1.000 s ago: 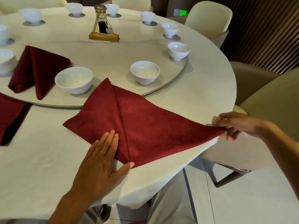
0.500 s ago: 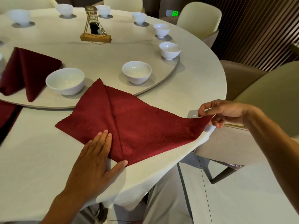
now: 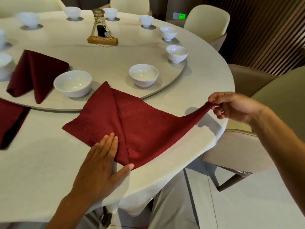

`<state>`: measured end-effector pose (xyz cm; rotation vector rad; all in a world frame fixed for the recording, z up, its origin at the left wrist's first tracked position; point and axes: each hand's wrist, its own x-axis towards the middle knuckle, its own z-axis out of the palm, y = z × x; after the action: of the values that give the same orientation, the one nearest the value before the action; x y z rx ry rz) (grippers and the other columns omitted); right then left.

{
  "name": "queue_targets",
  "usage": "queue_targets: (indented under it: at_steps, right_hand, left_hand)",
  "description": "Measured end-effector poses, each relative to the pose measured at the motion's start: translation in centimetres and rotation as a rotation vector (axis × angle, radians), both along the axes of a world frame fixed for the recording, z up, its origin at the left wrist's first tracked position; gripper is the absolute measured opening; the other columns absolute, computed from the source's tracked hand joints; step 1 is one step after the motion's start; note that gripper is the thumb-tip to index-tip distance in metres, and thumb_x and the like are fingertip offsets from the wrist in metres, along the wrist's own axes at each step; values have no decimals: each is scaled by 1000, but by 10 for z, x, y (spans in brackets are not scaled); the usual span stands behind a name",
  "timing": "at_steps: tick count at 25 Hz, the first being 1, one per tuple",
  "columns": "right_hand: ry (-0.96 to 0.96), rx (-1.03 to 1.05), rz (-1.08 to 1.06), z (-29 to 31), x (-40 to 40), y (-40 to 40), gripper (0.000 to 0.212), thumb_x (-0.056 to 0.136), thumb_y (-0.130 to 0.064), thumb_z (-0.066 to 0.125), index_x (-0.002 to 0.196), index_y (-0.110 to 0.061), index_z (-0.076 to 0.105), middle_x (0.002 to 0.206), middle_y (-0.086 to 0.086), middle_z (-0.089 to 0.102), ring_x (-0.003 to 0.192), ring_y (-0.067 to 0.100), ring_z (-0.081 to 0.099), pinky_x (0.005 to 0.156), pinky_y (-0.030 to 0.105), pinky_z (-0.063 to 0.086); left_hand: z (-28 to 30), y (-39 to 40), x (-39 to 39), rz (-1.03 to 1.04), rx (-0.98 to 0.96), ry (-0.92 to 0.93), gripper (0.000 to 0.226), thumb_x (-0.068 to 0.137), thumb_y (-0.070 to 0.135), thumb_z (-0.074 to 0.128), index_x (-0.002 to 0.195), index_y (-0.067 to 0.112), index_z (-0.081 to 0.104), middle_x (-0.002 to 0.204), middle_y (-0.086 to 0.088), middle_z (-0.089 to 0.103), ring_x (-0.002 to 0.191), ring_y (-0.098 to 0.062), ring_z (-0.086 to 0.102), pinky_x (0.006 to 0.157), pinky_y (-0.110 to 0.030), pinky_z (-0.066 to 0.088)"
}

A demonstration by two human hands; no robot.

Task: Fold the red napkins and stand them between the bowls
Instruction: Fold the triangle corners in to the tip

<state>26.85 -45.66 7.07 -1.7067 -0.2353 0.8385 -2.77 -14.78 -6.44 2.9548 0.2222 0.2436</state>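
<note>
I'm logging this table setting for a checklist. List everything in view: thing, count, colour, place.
napkin being folded: one, dark red, flat at the near table edge
folded napkin: one, dark red, on the turntable at left
another napkin: one, dark red, far left, cut off
bowls: at least nine, white, around the turntable rim
stand: one, gold wire on a wooden base, turntable centre
chairs: several, cream, around the table
left hand: presses flat on the napkin
right hand: pinches its right corner, lifted

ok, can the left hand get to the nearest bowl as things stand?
Probably yes: the left hand lies flat on the napkin, holding nothing, and only flat cloth lies between it and that bowl. Leaving would free the fold.
</note>
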Motion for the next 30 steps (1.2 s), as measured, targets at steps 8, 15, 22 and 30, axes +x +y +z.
queue_targets:
  at_steps: [8,15,22,30]
  right_hand:
    - [-9,230,151,36,-3,149,39,91,-8,52,129,-6,58,122,10,69,103,24,69,71,29,58]
    - [-168,-127,275,14,-20,282,23,94,-16,60,113,-2,62,115,16,67,85,29,69,69,39,61]
    - [-268,-321,245,-12,-27,317,26,93,-18,56,110,1,60,104,14,67,71,26,67,60,36,61]
    - [-247,-282,147,-21,-22,319,23,92,-18,56,106,-1,63,100,13,71,69,22,65,56,31,56]
  left_hand:
    - [4,0,0,16,4,28,100,87,82,29,149,5,37,158,-8,33,146,-22,29,115,-39,22]
    - [3,1,-1,33,-32,6,99,84,86,29,155,17,28,160,-2,28,148,-18,25,116,-39,26]
    - [2,-2,-2,23,-20,-79,82,84,81,40,146,28,44,145,2,49,133,-21,46,109,-45,35]
    - [2,-2,-3,-84,9,-196,54,86,67,53,117,25,66,132,7,58,121,-15,53,102,-36,34]
